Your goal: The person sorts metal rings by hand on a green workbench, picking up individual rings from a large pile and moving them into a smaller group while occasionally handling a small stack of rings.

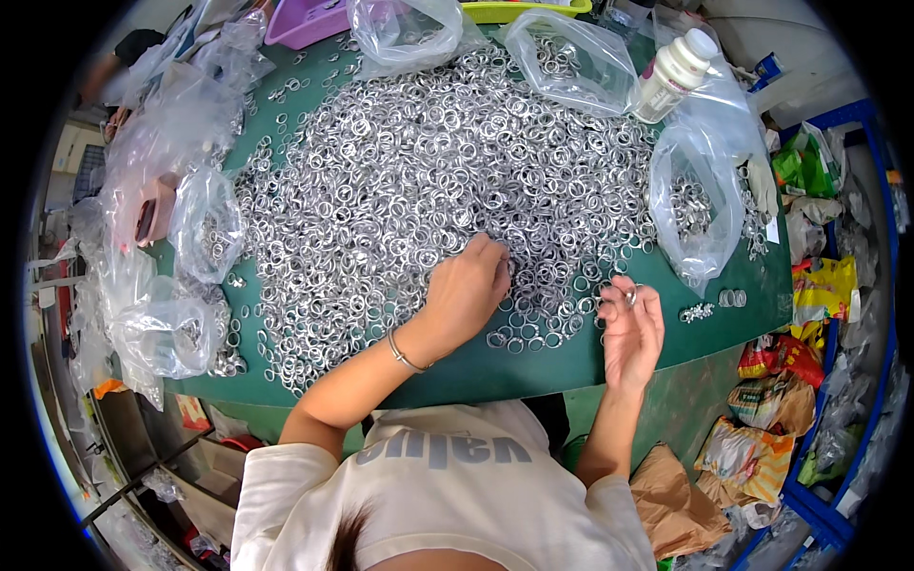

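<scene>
A big heap of small silver metal rings (419,162) covers a green table (533,366). My left hand (468,290) rests palm down on the near edge of the heap, fingertips pinching among the rings; a thin bracelet circles its wrist. My right hand (630,328) is raised just off the table's front right, palm turned up, thumb and fingers closed on a small stack of rings (630,296). A short row of rings (697,311) and another small stack (733,298) lie to the right of that hand.
Clear plastic bags holding rings lie at the right (700,205), back (571,57) and left (205,224). A white bottle (672,74) lies at the back right. A purple tray (305,21) sits at the back. Colourful packets (790,381) fill blue shelving on the right.
</scene>
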`<state>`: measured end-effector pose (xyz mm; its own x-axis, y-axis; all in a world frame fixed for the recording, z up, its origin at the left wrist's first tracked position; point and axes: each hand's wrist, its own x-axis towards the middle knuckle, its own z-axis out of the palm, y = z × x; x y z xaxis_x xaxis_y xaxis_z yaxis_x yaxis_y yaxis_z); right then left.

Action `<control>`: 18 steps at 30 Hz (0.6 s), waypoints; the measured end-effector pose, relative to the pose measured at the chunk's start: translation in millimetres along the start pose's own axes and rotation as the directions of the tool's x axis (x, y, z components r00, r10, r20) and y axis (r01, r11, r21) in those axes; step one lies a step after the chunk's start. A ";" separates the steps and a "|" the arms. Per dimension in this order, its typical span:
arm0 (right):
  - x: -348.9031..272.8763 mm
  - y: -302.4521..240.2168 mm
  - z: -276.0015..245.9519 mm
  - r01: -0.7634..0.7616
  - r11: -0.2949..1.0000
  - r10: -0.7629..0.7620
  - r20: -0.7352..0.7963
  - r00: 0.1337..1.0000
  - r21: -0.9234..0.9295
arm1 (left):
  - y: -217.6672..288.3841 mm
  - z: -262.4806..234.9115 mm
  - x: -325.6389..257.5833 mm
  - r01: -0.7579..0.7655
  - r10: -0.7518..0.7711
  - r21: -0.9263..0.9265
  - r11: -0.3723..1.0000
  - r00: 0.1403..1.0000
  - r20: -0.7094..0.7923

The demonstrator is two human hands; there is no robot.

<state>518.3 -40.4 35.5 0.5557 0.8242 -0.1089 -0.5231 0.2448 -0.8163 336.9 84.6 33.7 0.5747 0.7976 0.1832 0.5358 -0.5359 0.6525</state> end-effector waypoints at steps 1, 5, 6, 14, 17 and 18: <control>0.6 -6.3 5.0 -0.121 0.959 0.121 0.017 0.993 0.255 | -1.2 0.4 0.6 -0.018 0.017 -0.024 1.000 1.000 -0.020; -4.3 7.1 -11.0 -0.204 0.970 0.197 0.059 0.979 0.131 | -2.3 -12.6 2.2 0.098 -0.113 -0.379 0.920 0.993 -0.017; -9.2 7.1 4.3 -0.176 0.896 0.134 -0.130 0.982 -0.406 | -5.4 -14.5 1.0 0.220 -0.218 -0.504 0.835 0.974 0.063; -6.6 22.1 13.7 0.318 0.062 -0.249 0.294 0.923 -0.946 | -25.4 -35.4 -2.0 0.435 -0.432 -0.883 0.177 0.841 0.327; -5.6 13.2 2.6 0.185 -0.097 -0.230 0.203 0.952 -0.978 | -32.3 -40.2 -6.6 0.425 -0.324 -0.893 -0.147 0.832 0.450; -6.2 13.4 7.1 0.229 -0.037 -0.229 0.231 0.946 -0.973 | -22.8 -43.6 -6.1 0.420 -0.381 -0.874 -0.244 0.788 0.484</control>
<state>503.2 -38.6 29.3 0.4962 0.8412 0.2151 0.7748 -0.3172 -0.5468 294.2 104.0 49.8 0.5477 0.6985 -0.4606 -0.4304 0.7073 0.5608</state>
